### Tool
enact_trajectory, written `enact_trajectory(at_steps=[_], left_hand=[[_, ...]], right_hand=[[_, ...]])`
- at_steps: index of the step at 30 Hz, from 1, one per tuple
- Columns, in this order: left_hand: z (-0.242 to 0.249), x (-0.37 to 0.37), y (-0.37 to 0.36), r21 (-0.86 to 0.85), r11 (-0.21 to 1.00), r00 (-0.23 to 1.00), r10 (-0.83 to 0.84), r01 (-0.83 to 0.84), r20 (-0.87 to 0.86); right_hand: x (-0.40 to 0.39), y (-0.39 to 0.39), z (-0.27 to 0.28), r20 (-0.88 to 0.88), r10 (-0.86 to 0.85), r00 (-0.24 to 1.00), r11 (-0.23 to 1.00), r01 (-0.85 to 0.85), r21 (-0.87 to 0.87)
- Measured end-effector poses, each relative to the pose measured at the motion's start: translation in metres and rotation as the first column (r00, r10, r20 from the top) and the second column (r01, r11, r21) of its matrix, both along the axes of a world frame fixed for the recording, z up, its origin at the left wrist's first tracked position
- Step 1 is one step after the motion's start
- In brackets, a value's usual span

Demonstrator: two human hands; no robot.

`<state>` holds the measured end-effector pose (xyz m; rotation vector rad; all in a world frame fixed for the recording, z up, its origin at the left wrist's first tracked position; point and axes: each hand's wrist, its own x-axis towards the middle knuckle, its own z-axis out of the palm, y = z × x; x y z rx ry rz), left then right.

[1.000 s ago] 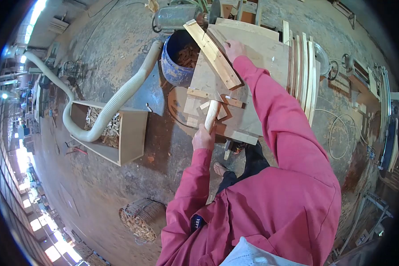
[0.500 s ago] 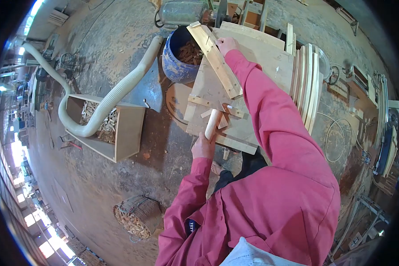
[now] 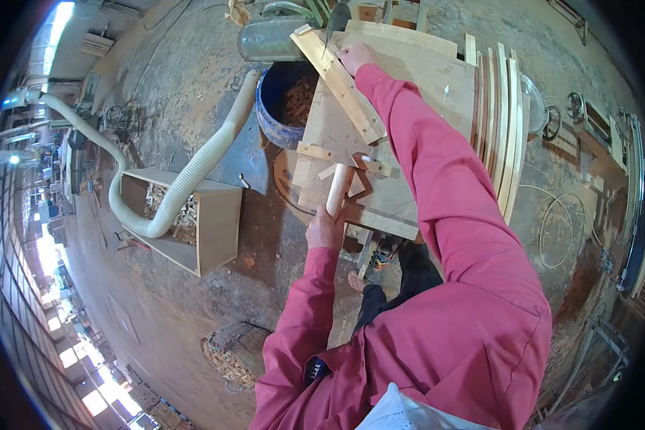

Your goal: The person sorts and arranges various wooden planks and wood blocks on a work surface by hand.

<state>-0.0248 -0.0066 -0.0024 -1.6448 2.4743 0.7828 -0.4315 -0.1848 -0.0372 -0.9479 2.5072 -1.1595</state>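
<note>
My left hand (image 3: 325, 229) is closed around the lower end of a short, pale wooden piece (image 3: 339, 192) at the near edge of the worktable (image 3: 423, 107). The piece's far end lies beside small wooden strips and a thin dark blade-like plate (image 3: 355, 161) with a reddish part. Farther off, my right hand (image 3: 356, 57) has its fingers curled at the edge of a long wooden board (image 3: 340, 82) lying slantwise across the table. The fingertips are partly hidden there. A wooden crossbar (image 3: 315, 151) lies between the two hands.
A blue drum (image 3: 276, 127) with wood offcuts stands left of the table. A ribbed hose (image 3: 218, 143) runs into a wooden box (image 3: 218, 226) of scraps. Long curved wooden strips (image 3: 505, 129) line the table's right side. A basket of offcuts (image 3: 233, 355) sits on the floor.
The view has shifted slightly, with the table higher and the floor objects lower in the picture. My right hand appears a little farther along the long board. My left hand still holds the wooden piece.
</note>
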Motion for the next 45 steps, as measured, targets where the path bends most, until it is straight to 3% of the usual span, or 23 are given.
enact_trajectory(at_steps=[5, 7, 10, 11, 13, 14, 15, 16, 18, 20, 23, 25, 26, 27, 28, 30, 33, 34, 35, 36, 37, 40, 45], left_hand=[[-0.001, -0.008, 0.001, -0.019, 1.0, 0.999, 0.0, 0.0, -0.032], [-0.004, -0.003, 0.001, -0.013, 1.0, 1.0, -0.004, 0.004, 0.031], [-0.017, 0.017, 0.002, 0.029, 1.0, 1.0, -0.004, 0.003, 0.014], [-0.034, 0.029, 0.003, -0.025, 0.999, 0.998, -0.044, 0.043, -0.043], [-0.011, 0.027, 0.006, 0.009, 1.0, 0.999, -0.02, 0.02, -0.025], [-0.01, 0.026, 0.01, -0.037, 0.999, 0.999, 0.004, -0.006, -0.045], [0.004, 0.025, 0.012, -0.028, 0.999, 0.999, 0.016, -0.017, -0.035], [0.006, 0.032, 0.017, -0.048, 0.999, 0.998, -0.01, 0.006, -0.069], [0.009, 0.048, 0.014, -0.095, 0.995, 0.994, -0.016, 0.006, -0.109], [0.012, 0.058, 0.022, 0.004, 0.999, 0.993, -0.034, 0.035, -0.113], [0.019, 0.073, 0.028, -0.026, 1.0, 0.981, -0.01, 0.005, -0.196], [0.023, 0.082, 0.025, 0.062, 0.998, 0.983, 0.005, 0.006, -0.184], [0.007, 0.088, 0.027, 0.05, 0.999, 0.984, -0.009, 0.018, -0.178], [-0.001, 0.093, 0.03, 0.042, 0.998, 0.985, -0.03, 0.038, -0.17], [0.006, 0.095, 0.031, 0.099, 0.995, 0.986, 0.007, 0.01, -0.167], [-0.019, 0.109, 0.035, -0.022, 0.999, 0.974, -0.041, 0.037, -0.222], [-0.031, 0.111, 0.023, 0.197, 0.974, 0.992, -0.121, 0.111, 0.038], [-0.003, 0.115, 0.03, 0.213, 0.974, 0.997, -0.068, 0.074, -0.035], [-0.017, 0.117, 0.037, 0.037, 0.999, 0.997, 0.005, -0.002, -0.08], [-0.031, 0.112, 0.033, 0.119, 0.993, 0.999, -0.024, 0.018, 0.049], [-0.003, 0.117, 0.045, -0.002, 0.999, 0.991, -0.036, 0.036, -0.125], [-0.007, 0.108, 0.051, -0.062, 0.996, 0.992, -0.07, 0.063, -0.105], [0.001, 0.11, 0.052, -0.076, 0.995, 0.996, -0.069, 0.065, -0.049]], right_hand=[[-0.017, 0.017, -0.031, -0.033, 0.143, 0.989, 0.99, -0.143, 0.02], [0.007, 0.055, 0.014, -0.04, 0.145, 0.989, 0.985, -0.14, 0.1], [0.034, 0.057, 0.016, 0.059, 0.199, 0.978, 0.976, -0.193, -0.101], [0.017, 0.026, -0.055, 0.058, 0.167, 0.984, 0.966, -0.151, -0.212], [0.023, 0.041, -0.031, 0.096, 0.126, 0.987, 0.992, -0.125, -0.019], [0.024, 0.054, -0.032, -0.009, 0.069, 0.998, 0.995, -0.069, -0.065], [0.031, 0.072, -0.018, 0.161, -0.057, 0.985, 0.988, 0.079, -0.133], [0.021, 0.095, -0.026, 0.311, -0.118, 0.943, 0.892, 0.239, -0.383], [0.02, 0.153, 0.033, 0.362, -0.408, 0.838, 0.687, 0.543, -0.483], [0.036, 0.211, 0.126, 0.416, -0.609, 0.675, 0.338, 0.696, -0.633], [0.122, 0.18, 0.234, 0.41, -0.484, 0.773, 0.228, 0.564, -0.794], [0.208, 0.123, 0.228, 0.163, 0.052, 0.985, 0.604, 0.099, -0.791], [0.243, 0.098, 0.23, 0.022, 0.512, 0.858, 0.683, -0.392, -0.617], [0.283, 0.094, 0.236, -0.125, 0.728, 0.674, 0.566, -0.694, -0.446], [0.318, 0.103, 0.242, -0.657, 0.519, 0.547, 0.482, -0.822, -0.304], [0.354, 0.137, 0.212, -0.399, 0.621, 0.674, 0.588, -0.738, -0.331], [0.332, 0.21, 0.127, -0.173, 0.489, 0.855, 0.83, -0.517, -0.208], [0.315, 0.244, 0.1, -0.191, 0.374, 0.907, 0.908, -0.401, -0.125], [0.294, 0.276, 0.08, -0.225, 0.252, 0.941, 0.961, -0.27, -0.056], [0.275, 0.306, 0.071, -0.275, 0.14, 0.951, 0.99, -0.135, 0.037], [0.257, 0.343, 0.064, -0.318, 0.05, 0.947, 0.992, -0.011, 0.124], [0.216, 0.407, 0.051, -0.521, -0.078, 0.85, 0.919, 0.265, 0.294], [0.198, 0.434, 0.057, -0.581, -0.098, 0.808, 0.815, 0.4, 0.419]])
